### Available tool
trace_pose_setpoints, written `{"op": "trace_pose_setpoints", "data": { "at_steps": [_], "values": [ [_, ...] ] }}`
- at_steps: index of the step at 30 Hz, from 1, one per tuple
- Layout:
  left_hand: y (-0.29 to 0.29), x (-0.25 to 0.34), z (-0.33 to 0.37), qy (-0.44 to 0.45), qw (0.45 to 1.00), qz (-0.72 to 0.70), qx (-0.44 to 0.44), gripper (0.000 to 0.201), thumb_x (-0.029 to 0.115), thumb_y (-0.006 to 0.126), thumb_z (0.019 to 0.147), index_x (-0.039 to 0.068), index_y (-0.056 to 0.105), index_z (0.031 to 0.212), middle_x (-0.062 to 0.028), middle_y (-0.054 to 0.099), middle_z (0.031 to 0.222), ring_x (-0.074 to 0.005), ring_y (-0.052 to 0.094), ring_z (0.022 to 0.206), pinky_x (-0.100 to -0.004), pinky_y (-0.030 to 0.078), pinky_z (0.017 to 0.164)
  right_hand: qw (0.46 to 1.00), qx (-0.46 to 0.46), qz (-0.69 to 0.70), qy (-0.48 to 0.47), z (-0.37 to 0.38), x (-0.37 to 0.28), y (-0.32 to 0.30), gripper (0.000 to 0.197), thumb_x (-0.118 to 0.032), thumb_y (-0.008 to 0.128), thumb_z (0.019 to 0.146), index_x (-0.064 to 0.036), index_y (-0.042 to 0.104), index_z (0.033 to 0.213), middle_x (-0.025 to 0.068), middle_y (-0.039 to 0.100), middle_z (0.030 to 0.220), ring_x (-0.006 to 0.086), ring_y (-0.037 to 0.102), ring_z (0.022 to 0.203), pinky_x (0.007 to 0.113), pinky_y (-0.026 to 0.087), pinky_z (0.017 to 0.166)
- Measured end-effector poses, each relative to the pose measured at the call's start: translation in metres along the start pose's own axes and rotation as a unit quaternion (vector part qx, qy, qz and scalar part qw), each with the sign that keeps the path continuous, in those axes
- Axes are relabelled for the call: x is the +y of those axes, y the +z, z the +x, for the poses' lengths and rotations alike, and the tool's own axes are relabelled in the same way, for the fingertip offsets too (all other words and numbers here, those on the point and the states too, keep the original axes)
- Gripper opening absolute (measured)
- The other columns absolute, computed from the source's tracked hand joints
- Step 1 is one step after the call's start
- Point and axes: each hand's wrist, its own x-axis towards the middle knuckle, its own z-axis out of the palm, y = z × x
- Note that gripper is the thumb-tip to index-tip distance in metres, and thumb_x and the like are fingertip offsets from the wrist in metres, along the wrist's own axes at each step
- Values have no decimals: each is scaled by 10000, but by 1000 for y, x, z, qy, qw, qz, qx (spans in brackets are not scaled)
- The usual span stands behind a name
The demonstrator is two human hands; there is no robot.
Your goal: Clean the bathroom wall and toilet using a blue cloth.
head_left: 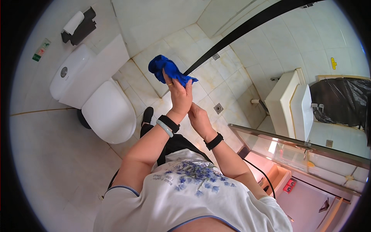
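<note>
While the right hand's [199, 118] grip cannot be told, the blue cloth [165, 69] is bunched in the left hand's [179, 92] grasp, presumably for control.

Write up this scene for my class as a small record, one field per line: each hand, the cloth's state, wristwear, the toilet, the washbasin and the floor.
Left hand: holds the blue cloth
Right hand: close by the left; grip unclear
Cloth state: bunched, at the black bar's lower visible end; contact unclear
Wristwear: black band on each wrist, pale bangle on the left
Toilet: white, lid down
Washbasin: white, at right
Floor: pale tiles
</note>
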Motion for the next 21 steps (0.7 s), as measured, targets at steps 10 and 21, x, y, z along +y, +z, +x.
{"op": "trace_pose_setpoints", "data": {
  "at_steps": [10,21],
  "values": [
    [27,-75,-39,-160,984,67,-33,689,155,502,857,-165,106,1322,-366,87,1402,-483,169,1298,-433,198,1090,1000,2,-1,-8,-7,13,7,263,-51,491,865,6,528,1119,220,613,991,382,591,887,408,482,769],
    [32,-195,-72,-387,914,-115,-31,709,37,541,782,-33,186,1392,-213,390,1318,-330,406,1191,-346,336,1009,998,-53,-24,4,-8,14,26,275,-31,534,866,23,535,1136,204,625,1032,303,626,950,337,497,800]
  ]
}}
